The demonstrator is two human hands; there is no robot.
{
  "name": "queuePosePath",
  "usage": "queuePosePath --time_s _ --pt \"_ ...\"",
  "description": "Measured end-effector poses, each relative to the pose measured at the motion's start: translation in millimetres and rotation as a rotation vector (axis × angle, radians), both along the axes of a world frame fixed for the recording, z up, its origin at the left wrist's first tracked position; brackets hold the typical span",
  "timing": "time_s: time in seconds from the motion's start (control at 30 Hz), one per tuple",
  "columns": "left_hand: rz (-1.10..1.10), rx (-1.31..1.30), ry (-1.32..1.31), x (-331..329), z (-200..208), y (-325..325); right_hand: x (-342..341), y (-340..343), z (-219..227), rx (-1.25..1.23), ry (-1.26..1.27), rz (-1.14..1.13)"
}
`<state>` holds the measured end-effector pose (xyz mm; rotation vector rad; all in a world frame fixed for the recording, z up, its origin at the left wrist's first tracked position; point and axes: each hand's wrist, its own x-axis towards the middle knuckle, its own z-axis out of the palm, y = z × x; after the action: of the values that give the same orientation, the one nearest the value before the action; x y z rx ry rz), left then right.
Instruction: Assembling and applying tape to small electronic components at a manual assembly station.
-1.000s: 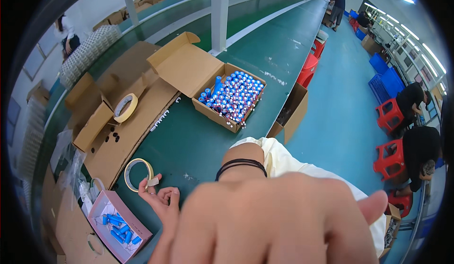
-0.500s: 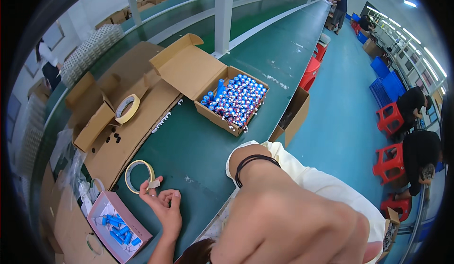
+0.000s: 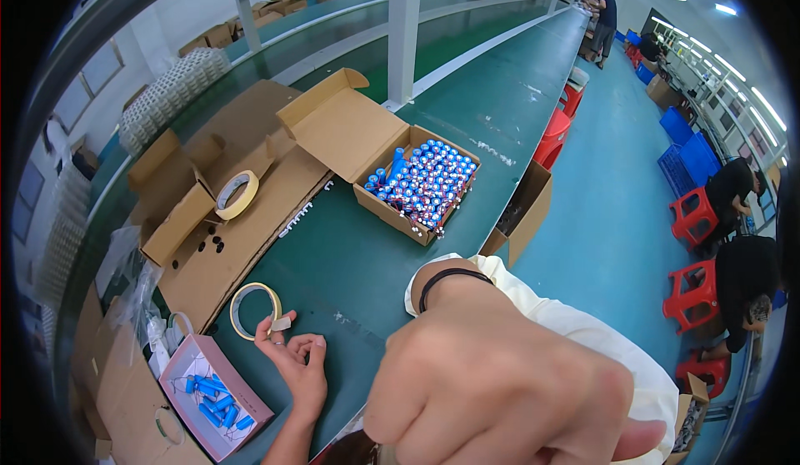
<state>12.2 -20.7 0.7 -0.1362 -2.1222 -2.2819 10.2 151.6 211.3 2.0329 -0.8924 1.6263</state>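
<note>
My left hand (image 3: 298,367) hovers over the green work surface at the lower left, its fingers loosely curled and apart. On its index fingertip sits a small pale piece of tape (image 3: 282,324). Just behind those fingers stands a roll of cream masking tape (image 3: 234,315). My right hand (image 3: 508,373) is large and close to the camera, clenched in a fist with its back toward me; whatever it may hold is hidden. A black band circles that wrist. Left of my left hand, a pink box (image 3: 260,415) holds several loose blue cylindrical cells with wires.
An open cardboard box (image 3: 387,212) packed with blue wired cells stands ahead on the green bench (image 3: 333,257). Flat cardboard (image 3: 200,286) carries another tape roll (image 3: 225,208) and small black discs. A metal post (image 3: 403,40) rises behind. Red stools (image 3: 690,294) and co-workers are at right.
The whole view has shifted slightly, so the bench things appear a little farther right and lower. My right fist has moved a bit left against the bench. My left hand keeps its pose.
</note>
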Motion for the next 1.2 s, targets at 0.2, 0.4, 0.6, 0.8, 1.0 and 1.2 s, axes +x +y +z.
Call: queuePosePath --time_s 0.2,0.4,0.6,0.8,1.0,1.2 --pt "-0.017 -0.007 0.028 -3.2 -3.7 0.4 -4.9 4.8 0.5 0.043 0.027 -0.030" --pt "-0.048 0.492 -0.216 -2.6 -160.8 -121.2 -33.7 -16.9 -12.2 0.215 0.146 -0.158" --pt "-0.009 -0.176 0.044 -1.4 -14.5 -3.4 -66.6 -43.5 -51.4 0.193 -0.199 -0.339" --pt "0.018 0.045 0.052 1.8 -16.0 -1.2 -81.9 -50.2 -122.7 0.565 -0.155 -0.537" --pt "0.003 -0.008 0.049 -0.8 -8.4 -1.6 -94.7 -31.6 -179.1 0.537 -0.332 -0.517" --pt "0.009 0.057 0.006 -0.7 3.0 2.5 -106.9 -19.2 -197.8 0.396 -0.408 -0.722"
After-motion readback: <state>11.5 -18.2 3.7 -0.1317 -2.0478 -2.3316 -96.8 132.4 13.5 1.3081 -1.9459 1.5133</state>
